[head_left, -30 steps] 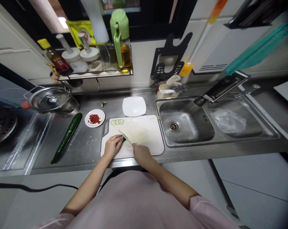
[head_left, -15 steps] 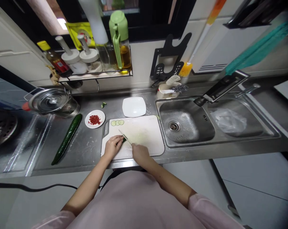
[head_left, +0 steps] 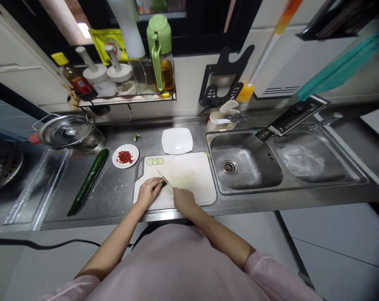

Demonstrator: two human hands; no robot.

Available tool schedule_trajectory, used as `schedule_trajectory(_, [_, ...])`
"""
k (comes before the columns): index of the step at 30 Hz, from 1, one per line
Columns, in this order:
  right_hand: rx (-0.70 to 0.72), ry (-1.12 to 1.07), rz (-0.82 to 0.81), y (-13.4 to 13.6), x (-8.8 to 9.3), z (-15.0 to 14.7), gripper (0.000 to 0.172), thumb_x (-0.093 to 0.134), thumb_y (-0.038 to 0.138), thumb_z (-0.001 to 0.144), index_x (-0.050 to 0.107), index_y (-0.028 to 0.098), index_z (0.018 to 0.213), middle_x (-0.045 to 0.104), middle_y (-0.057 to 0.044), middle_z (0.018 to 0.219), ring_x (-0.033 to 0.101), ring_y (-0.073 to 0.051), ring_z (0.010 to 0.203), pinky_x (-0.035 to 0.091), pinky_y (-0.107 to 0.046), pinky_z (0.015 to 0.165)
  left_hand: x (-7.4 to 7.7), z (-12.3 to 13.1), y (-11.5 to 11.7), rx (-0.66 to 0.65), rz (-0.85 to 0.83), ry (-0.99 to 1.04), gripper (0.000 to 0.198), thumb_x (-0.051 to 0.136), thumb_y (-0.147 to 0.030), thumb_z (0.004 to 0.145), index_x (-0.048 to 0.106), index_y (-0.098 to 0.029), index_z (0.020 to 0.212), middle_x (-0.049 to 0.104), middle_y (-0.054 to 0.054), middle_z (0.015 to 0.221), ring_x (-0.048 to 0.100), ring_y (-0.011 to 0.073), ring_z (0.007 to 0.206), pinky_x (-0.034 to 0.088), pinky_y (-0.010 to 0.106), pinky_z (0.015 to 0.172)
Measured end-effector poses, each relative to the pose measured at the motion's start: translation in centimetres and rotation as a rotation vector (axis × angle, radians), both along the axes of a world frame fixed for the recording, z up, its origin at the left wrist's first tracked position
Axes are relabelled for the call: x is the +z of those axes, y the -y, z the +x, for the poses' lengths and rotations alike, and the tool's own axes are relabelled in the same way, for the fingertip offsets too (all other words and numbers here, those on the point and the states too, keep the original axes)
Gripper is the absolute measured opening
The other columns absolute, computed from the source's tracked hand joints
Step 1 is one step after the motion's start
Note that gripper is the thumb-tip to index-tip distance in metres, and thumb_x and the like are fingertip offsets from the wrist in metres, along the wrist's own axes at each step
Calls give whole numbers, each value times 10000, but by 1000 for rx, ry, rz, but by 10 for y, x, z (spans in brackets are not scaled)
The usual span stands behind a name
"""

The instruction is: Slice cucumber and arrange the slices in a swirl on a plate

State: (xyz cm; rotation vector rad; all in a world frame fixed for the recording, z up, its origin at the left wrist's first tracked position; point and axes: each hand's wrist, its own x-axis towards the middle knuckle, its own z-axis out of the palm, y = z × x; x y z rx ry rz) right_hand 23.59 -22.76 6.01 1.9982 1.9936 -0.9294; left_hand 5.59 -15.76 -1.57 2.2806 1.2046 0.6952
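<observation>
On the white cutting board (head_left: 195, 171), my left hand (head_left: 149, 192) is closed over a short piece of cucumber (head_left: 163, 183), which is mostly hidden by the fingers. My right hand (head_left: 184, 200) grips a knife (head_left: 165, 179), its thin blade slanting up and left across the cucumber just beside my left fingertips. Several pale cucumber slices (head_left: 154, 161) overlap in a row at the board's upper left. A whole dark green cucumber (head_left: 88, 182) lies on the steel counter to the left.
Behind the board stand a white square plate (head_left: 177, 141) and a small plate (head_left: 125, 165) of chopped red bits. Green scraps (head_left: 137, 137) lie nearby. A lidded pot (head_left: 73, 133) is at left; the double sink (head_left: 248, 184) lies right. A spice rack (head_left: 126, 98) hangs above.
The knife blade has shifted very slightly against the cucumber, and a little more green shows at its right side. Both hands stay almost in place; the view moves slightly.
</observation>
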Motion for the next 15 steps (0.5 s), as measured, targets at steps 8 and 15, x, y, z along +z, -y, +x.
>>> schedule_trajectory(8, [-5, -3, 9, 0, -4, 1, 295, 403, 73, 852, 588, 147, 1069, 703, -135, 937, 673, -247, 954, 491, -325, 748, 2, 1, -1, -1, -10, 4, 235, 530, -274, 890, 710, -239, 1035, 714, 51, 1054, 653, 186, 995, 527, 360, 918])
schedule_trajectory(15, [-17, 0, -1, -4, -6, 2, 291, 414, 82, 853, 605, 145, 1064, 702, -138, 948, 671, -238, 957, 486, -305, 754, 1, 1, -2, -2, -19, 12, 229, 534, -282, 890, 711, -243, 1030, 719, 44, 1039, 657, 186, 986, 526, 357, 921])
